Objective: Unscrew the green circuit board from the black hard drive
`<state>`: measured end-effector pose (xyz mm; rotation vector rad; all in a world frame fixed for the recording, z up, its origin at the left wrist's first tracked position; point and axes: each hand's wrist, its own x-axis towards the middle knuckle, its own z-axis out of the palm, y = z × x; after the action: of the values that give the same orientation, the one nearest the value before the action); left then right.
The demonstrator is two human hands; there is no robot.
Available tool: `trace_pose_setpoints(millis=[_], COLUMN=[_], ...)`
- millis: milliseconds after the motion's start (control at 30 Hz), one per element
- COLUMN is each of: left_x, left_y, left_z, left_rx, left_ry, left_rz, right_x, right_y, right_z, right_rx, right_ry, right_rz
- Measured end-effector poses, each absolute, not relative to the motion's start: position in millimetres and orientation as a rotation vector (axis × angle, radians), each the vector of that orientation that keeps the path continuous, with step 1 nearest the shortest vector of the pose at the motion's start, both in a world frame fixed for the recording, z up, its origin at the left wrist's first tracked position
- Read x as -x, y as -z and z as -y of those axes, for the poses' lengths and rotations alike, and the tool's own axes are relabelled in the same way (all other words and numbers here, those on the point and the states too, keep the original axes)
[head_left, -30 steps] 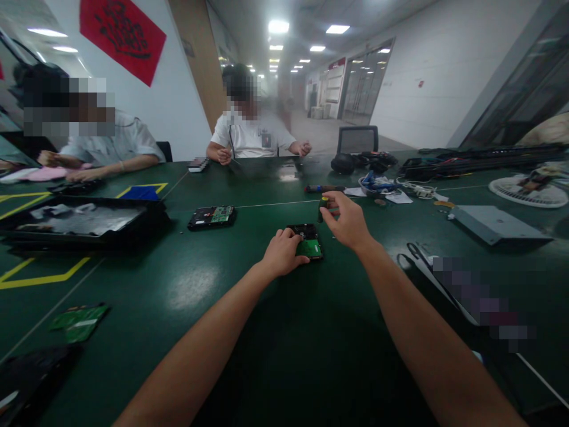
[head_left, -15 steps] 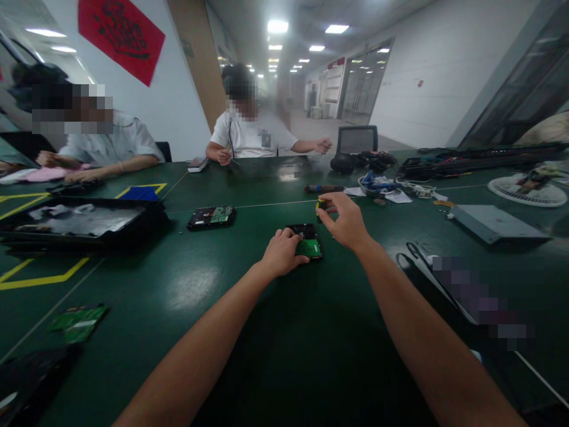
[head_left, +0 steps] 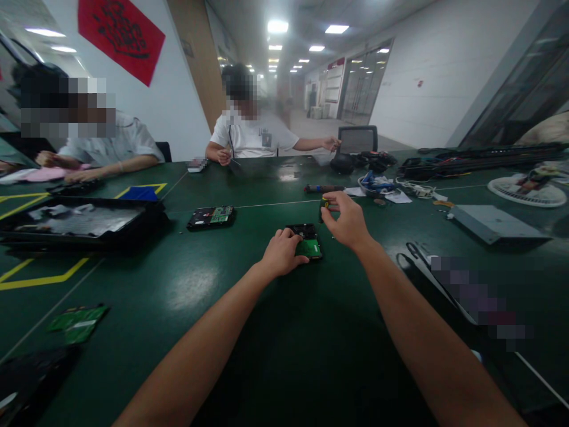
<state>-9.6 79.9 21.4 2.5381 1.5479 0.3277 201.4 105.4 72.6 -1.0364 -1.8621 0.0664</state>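
A black hard drive point(head_left: 310, 237) with a green circuit board on top lies on the dark green table point(head_left: 275, 332). My left hand point(head_left: 281, 252) rests on its left side, fingers curled over the edge, holding it down. My right hand point(head_left: 348, 220) pinches the top of a small screwdriver point(head_left: 322, 209) with a yellow and black handle, standing upright just beyond the drive's far right corner. The screwdriver's tip is hidden behind the drive.
A second hard drive point(head_left: 212, 216) lies further left. A black tray point(head_left: 75, 222) holds metal parts at the left, green circuit boards point(head_left: 78, 321) lie near the front left. A grey metal plate point(head_left: 495, 222), cables and tools crowd the right. Two people sit across the table.
My right hand has twisted slightly on the screwdriver handle. The person opposite has stretched an arm out to the right. My left hand has stayed put.
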Motion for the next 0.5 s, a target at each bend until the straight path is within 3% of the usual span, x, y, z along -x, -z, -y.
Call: trace_pose_setpoints(millis=[500], left_x=[10.1], left_y=[-21.0], left_z=[-80.0], left_rx=[-2.542], left_ry=[-0.341], left_rz=[-1.533], right_x=[-201.6], right_y=[-70.5], right_z=[-106.9], right_rx=[1.031], right_ry=[-0.091], right_rz=[1.860])
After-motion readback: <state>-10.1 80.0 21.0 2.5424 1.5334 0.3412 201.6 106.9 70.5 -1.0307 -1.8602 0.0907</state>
